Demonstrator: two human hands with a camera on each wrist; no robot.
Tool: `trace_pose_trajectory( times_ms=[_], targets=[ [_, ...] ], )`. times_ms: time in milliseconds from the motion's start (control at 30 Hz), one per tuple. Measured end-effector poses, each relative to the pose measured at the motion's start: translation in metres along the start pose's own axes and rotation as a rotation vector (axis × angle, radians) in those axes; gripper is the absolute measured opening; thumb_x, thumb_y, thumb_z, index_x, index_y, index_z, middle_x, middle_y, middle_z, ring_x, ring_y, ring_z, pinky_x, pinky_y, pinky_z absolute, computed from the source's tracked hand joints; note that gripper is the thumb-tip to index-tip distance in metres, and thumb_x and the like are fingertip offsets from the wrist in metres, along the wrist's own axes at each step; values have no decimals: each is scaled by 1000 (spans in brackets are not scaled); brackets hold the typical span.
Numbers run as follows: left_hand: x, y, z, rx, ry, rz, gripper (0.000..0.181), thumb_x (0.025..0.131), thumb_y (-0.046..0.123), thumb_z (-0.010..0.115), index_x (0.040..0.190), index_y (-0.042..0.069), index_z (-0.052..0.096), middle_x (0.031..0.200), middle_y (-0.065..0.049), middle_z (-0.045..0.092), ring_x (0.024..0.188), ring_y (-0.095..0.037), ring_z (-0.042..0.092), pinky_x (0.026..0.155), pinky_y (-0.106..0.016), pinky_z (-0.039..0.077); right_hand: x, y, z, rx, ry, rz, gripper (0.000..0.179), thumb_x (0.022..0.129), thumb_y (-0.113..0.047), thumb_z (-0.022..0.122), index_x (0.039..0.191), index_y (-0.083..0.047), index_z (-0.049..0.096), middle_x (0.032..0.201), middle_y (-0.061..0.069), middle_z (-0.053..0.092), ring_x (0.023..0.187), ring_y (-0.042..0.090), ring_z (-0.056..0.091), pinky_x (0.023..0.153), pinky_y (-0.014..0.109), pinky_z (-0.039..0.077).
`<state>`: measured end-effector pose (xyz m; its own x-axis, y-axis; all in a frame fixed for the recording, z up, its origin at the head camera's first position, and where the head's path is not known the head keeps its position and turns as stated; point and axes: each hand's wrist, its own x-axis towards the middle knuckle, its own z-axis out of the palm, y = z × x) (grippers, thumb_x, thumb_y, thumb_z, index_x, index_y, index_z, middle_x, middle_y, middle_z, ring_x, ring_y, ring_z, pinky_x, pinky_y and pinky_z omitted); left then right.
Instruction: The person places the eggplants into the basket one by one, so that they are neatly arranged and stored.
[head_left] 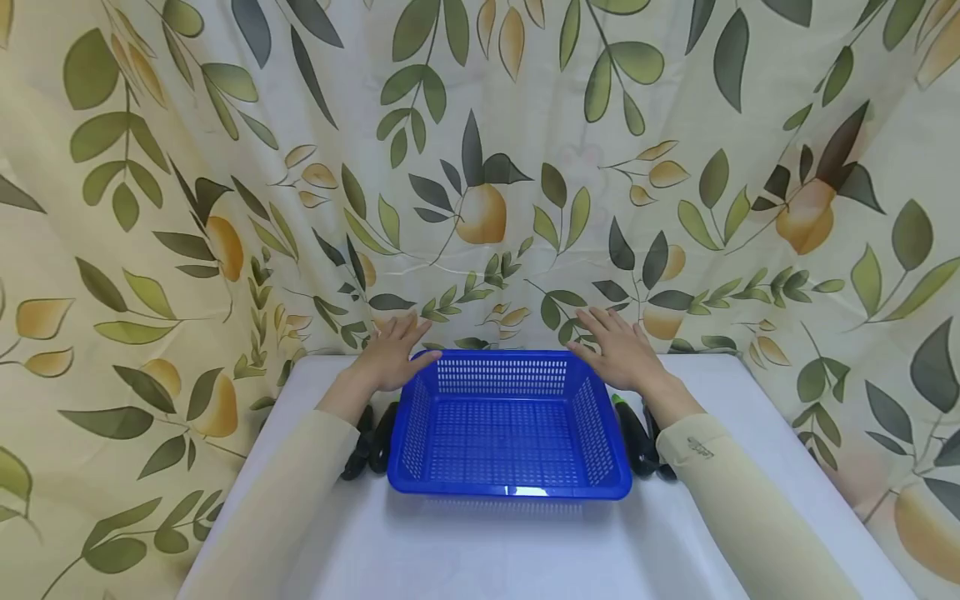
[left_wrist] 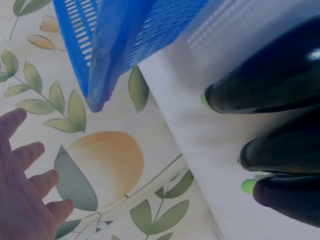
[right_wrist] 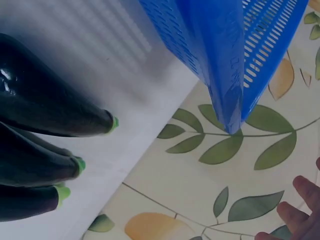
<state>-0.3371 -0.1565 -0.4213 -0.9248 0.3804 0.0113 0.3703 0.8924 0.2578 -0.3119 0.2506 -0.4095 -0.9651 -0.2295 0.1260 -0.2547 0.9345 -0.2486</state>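
Cream sleeves (head_left: 757, 508) come nearest to us, reaching forward from both lower corners of the head view, and on the right cuff we notice a small dark script mark (head_left: 699, 448). Between them spreads the white table (head_left: 480, 558), its surface carrying soft shadows. Further in, we find the blue basket (head_left: 510, 492) upright on the table's middle, open side up, its walls and floor pierced with slots and a small glint on its near rim. Just beside its left wall lie three dark glossy eggplants (left_wrist: 280, 75), and beside its right wall three more eggplants (right_wrist: 50, 95); we see green stem ends on both groups pointing toward the far edge, and the forearms partly cover the outer ones. Beyond, the left hand (head_left: 390, 354) is at the basket's far left corner and the right hand (head_left: 622, 354) at the far right corner, both with fingers released, extended and spread apart. We cannot tell whether either thumb touches the rim. Farthest away, behind the table's edge, hangs a pale curtain (head_left: 540, 275) printed with green leaves and orange fruit.
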Motion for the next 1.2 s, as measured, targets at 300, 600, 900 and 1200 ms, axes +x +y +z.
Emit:
trace_pose_trajectory(
  times_ms=[300,600,900,1200],
  targets=[
    [-9,-8,2,-90,26,32,75,106,60,43,166,19,24,174,-16,14,160,-45,14,123,-76,10,-5,4,-1,21,23,-26,74,106,-56,47,164,-13,30,169,22,27,157,50,16,123,76,3],
    [-19,-14,13,-301,23,7,73,107,58,41,166,21,23,173,-19,19,158,-46,19,123,-71,22,-20,11,4,43,12,-14,75,106,-56,48,164,-13,28,168,24,27,156,54,15,122,77,8],
    [-30,-21,29,-469,63,-12,68,109,51,43,165,17,26,170,-17,27,158,-42,24,126,-65,21,-36,28,3,59,13,34,76,105,-55,50,163,-9,29,168,26,26,155,54,18,121,76,14],
    [-39,-22,48,-597,70,-39,59,111,40,43,165,19,28,171,-14,27,157,-42,27,127,-64,22,-50,46,6,72,28,65,78,105,-56,49,163,-8,30,167,29,26,153,55,20,120,77,15]
  ],
)
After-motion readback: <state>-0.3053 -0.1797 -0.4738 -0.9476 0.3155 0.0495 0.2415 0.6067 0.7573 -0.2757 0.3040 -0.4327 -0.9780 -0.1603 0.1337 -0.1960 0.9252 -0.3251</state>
